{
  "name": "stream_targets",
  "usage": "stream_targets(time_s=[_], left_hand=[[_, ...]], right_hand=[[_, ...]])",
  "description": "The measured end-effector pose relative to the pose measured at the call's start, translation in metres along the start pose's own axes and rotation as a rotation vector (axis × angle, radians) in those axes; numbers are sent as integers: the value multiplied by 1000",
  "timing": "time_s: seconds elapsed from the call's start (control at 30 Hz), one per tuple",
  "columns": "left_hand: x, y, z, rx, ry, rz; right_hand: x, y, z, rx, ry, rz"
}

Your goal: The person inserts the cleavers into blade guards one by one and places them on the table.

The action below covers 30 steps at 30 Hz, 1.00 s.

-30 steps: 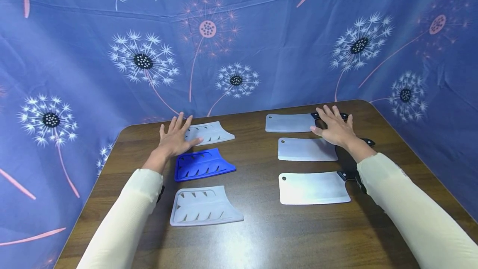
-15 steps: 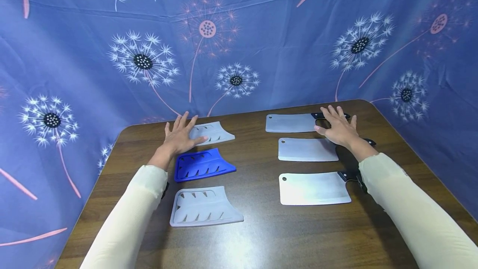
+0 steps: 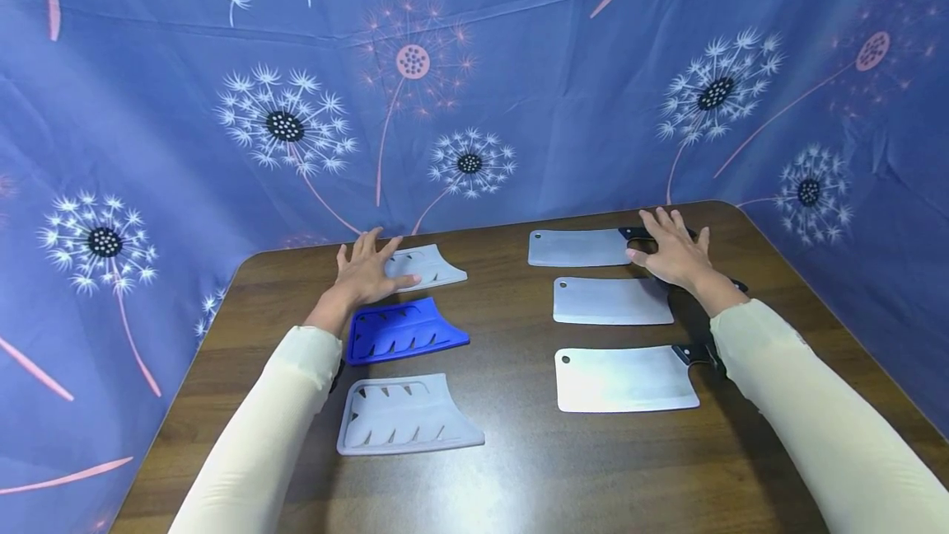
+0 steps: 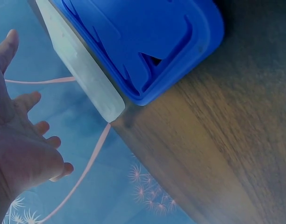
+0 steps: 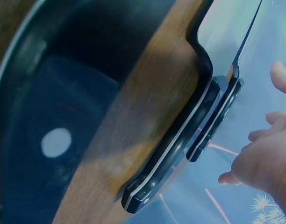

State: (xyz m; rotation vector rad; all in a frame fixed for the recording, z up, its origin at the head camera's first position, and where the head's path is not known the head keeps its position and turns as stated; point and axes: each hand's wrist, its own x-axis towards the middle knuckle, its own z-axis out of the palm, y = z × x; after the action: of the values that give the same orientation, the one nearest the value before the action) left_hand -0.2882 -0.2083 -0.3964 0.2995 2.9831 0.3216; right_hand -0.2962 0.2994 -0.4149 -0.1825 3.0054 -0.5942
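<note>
My left hand (image 3: 365, 270), fingers spread and straight, is over the left part of the far white plastic blade sheath (image 3: 437, 266), hiding some of it. In the left wrist view that hand (image 4: 26, 135) appears apart from the sheaths. Just nearer lies a blue blade sheath (image 3: 408, 331), and closest to me another white one (image 3: 408, 416). On the right, my right hand (image 3: 673, 252) spreads over the black handle of the far cleaver (image 3: 578, 248), gripping nothing. The middle cleaver (image 3: 611, 301) has its handle largely behind my wrist. The near cleaver (image 3: 626, 379) lies with its handle partly under my sleeve.
The brown wooden table (image 3: 511, 484) carries both columns, sheaths on the left and cleavers on the right, with bare wood between them. A blue dandelion-print cloth (image 3: 556, 105) hangs behind the table and round its sides.
My left hand has slid rightward, further over the far white sheath. My right hand has shifted slightly right over the far cleaver's handle. Sheaths and cleavers have stayed in place.
</note>
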Motion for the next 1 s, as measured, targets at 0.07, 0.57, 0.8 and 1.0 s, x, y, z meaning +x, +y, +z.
stream_targets(time_s=[0.07, 0.57, 0.8, 1.0], left_hand=[[1, 1, 0, 0, -2, 1], [9, -3, 2, 0, -39, -3], [13, -3, 6, -13, -35, 2], [15, -4, 9, -11, -33, -8]], right_hand=[[1, 1, 0, 5, 2, 3], [9, 11, 6, 18, 27, 25], [11, 13, 10, 69, 111, 26], [16, 14, 10, 65, 165, 33]])
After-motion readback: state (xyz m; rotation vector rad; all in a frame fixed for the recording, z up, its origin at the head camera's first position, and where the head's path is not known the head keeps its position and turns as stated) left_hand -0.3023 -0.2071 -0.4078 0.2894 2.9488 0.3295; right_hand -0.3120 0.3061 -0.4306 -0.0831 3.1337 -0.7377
